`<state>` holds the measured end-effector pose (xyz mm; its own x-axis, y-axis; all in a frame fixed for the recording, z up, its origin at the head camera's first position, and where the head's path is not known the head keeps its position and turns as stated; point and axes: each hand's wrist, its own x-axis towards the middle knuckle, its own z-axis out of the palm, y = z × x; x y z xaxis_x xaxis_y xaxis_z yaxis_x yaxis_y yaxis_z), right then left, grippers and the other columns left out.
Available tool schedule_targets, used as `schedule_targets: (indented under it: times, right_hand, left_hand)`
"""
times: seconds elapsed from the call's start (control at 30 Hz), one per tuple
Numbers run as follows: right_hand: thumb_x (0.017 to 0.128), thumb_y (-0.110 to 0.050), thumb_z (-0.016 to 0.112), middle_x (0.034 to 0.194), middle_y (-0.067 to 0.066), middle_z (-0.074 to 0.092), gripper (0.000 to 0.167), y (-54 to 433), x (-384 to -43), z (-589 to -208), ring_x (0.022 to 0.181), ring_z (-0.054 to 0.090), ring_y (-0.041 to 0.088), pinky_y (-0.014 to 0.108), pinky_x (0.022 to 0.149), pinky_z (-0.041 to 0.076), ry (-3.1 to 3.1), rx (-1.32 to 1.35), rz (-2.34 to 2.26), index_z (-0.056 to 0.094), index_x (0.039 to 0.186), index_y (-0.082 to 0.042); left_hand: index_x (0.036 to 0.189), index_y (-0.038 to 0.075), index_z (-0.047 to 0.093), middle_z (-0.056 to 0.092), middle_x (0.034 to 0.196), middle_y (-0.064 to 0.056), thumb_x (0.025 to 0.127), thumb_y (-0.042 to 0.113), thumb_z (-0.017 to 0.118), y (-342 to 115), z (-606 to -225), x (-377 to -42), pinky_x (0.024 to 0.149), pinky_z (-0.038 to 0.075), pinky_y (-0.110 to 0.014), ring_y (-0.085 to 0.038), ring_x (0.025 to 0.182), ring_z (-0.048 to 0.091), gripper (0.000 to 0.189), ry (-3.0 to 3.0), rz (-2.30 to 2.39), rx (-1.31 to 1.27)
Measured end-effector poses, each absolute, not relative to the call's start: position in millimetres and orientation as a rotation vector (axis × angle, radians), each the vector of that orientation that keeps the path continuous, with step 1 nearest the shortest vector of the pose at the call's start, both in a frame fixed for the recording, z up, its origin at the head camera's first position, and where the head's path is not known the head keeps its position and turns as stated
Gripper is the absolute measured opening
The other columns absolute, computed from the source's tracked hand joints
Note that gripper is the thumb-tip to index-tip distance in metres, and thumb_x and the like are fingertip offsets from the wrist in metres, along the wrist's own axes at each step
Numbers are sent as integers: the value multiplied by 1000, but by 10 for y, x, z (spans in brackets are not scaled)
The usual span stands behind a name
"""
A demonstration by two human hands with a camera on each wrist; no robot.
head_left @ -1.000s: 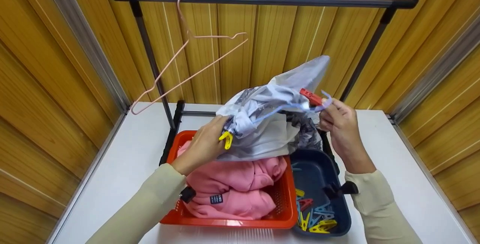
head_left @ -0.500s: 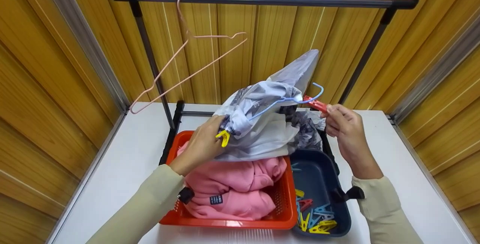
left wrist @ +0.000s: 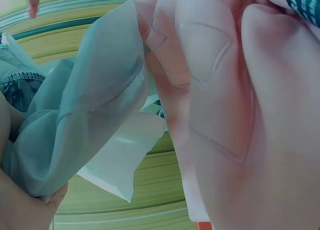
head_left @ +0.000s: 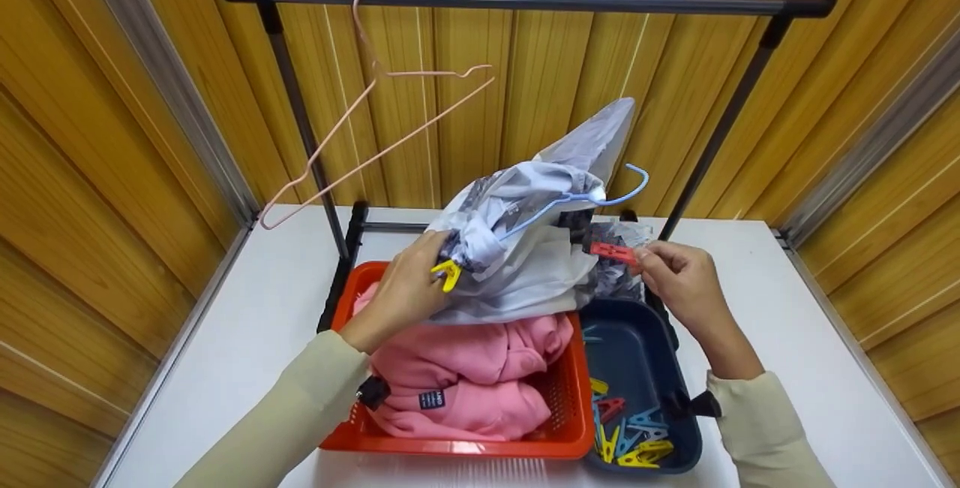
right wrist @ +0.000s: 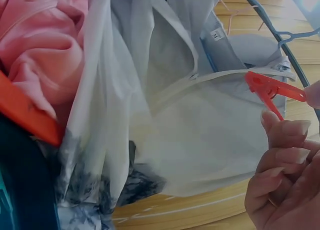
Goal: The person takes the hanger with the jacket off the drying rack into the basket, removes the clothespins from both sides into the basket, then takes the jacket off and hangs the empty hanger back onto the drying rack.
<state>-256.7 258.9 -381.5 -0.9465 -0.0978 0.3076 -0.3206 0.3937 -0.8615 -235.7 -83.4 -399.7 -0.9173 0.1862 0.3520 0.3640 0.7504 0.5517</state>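
My left hand (head_left: 409, 278) grips a sheer light-grey garment (head_left: 525, 263) with dark patterned parts, bunched around a blue hanger (head_left: 570, 199). The hanger's hook sticks out to the right, free of any hand. Next to the left fingers, a yellow clothespin (head_left: 448, 275) sits at the bunched cloth. My right hand (head_left: 686, 289) pinches a red clothespin (head_left: 613, 252) between thumb and index finger, right of the garment. Seen from the right wrist, the red clothespin (right wrist: 270, 89) overlaps the garment's pale edge. In the left wrist view, fingers (left wrist: 55, 197) fold around the cloth.
A red basket (head_left: 457, 447) holds pink clothing (head_left: 465, 368) under the garment. Beside it, a dark blue bin (head_left: 690, 428) contains several clothespins (head_left: 645, 454). A black rack (head_left: 525, 0) stands behind, with a bare pink hanger (head_left: 375, 158) on its bar.
The right hand has let go of the blue hanger's hook. It has drawn the red clothespin away from the hook and downward. The left hand shifted slightly and still grips the garment.
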Motion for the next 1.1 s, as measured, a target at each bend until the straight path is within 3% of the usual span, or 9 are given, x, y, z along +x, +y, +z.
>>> schedule_targets:
  times: [0.27, 0.6, 0.77, 1.1]
  right_hand:
    - [95, -13, 55, 48, -11, 44, 28, 2675, -2565, -3948, 46, 37, 1, 21, 46, 31, -2519, 336, 1525, 69, 74, 0]
    - [97, -16, 52, 43, -8, 36, 39, 2793, -2503, -4107, 39, 30, 1, 22, 41, 30, -2549, 310, 1592, 63, 63, 0]
    - [98, -17, 52, 42, -8, 35, 41, 2857, -2490, -4209, 39, 30, 2, 25, 40, 31, -2596, 328, 1566, 62, 62, -1]
    - [97, -24, 56, 48, -7, 48, 44, 2963, -2479, -4408, 42, 41, 8, 27, 44, 38, -2744, 306, 1356, 60, 58, -4]
  left_hand:
    - [128, 6, 56, 62, 112, -10, 72, 2, 68, -829, -3993, -2351, 87, 49, -47, -30, 98, 59, 57, -2665, -921, -436]
    - [126, 8, 56, 62, 116, -9, 69, -2, 64, -830, -4009, -2363, 87, 49, -46, -29, 101, 60, 59, -2652, -915, -449]
    - [126, 7, 56, 62, 116, -9, 72, 1, 64, -820, -4018, -2366, 87, 49, -46, -29, 101, 60, 56, -2651, -910, -438]
    - [128, 7, 56, 63, 116, -10, 72, -1, 62, -786, -4015, -2362, 85, 50, -48, -31, 99, 61, 57, -2641, -914, -433]
